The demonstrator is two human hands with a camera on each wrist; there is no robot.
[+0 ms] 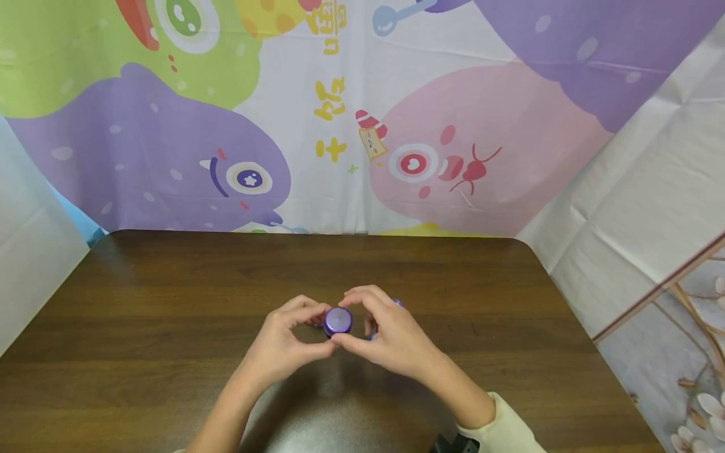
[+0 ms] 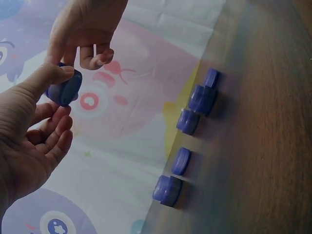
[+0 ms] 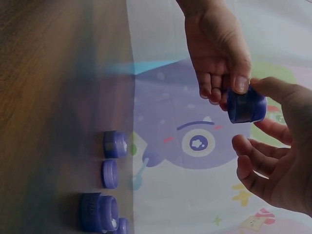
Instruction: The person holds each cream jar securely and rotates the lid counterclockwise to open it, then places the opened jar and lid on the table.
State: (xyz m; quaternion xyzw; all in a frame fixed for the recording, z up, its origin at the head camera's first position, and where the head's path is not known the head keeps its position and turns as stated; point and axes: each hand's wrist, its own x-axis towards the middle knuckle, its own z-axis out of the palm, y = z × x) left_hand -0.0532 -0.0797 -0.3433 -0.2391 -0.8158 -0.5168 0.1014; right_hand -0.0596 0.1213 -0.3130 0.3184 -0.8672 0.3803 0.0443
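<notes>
A small round purple jar point(image 1: 338, 321) with a shiny lid is held between both hands above the wooden table. My left hand point(image 1: 283, 343) pinches it from the left with thumb and fingertips. From the other side my right hand point(image 1: 391, 330) grips its edge, thumb at the near side and a finger at the far side. In the left wrist view the jar point(image 2: 68, 90) is tilted, with the left thumb lying across it. In the right wrist view the jar point(image 3: 246, 107) looks closed, a dark side wall showing; its contents are hidden.
In the left wrist view several purple pieces stand in a row on the table, among them an open-looking jar point(image 2: 202, 100), a flat lid point(image 2: 181, 161) and another jar point(image 2: 167, 190). A patterned cloth point(image 1: 317, 189) hangs behind the table's far edge.
</notes>
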